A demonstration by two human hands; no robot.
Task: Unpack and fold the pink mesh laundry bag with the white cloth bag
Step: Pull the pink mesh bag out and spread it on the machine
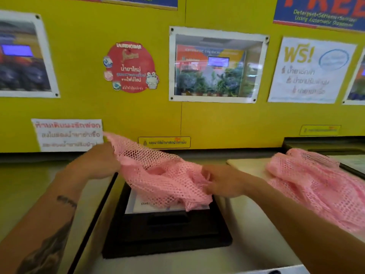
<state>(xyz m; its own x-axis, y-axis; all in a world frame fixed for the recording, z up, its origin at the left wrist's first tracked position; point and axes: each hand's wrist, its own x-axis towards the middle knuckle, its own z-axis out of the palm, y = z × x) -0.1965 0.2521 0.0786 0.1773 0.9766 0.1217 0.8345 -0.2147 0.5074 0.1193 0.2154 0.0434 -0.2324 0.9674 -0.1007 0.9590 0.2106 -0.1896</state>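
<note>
A pink mesh laundry bag [158, 175] hangs stretched between my two hands above a black lid. My left hand [98, 161] grips its upper left corner, raised near the yellow wall. My right hand [221, 182] pinches the mesh at its right side, lower down. The bag sags in the middle and its bottom edge touches a white label on the lid. A second heap of pink mesh [316, 184] lies to the right on the machine top, partly over a pale white cloth [248, 167]. Whether that cloth is the white bag is unclear.
A black detergent lid [167, 234] with a white label sits in the white washing machine top [256, 244]. The yellow wall [227, 121] behind carries posters and stickers. Another machine's dark panel [325, 143] is at the far right.
</note>
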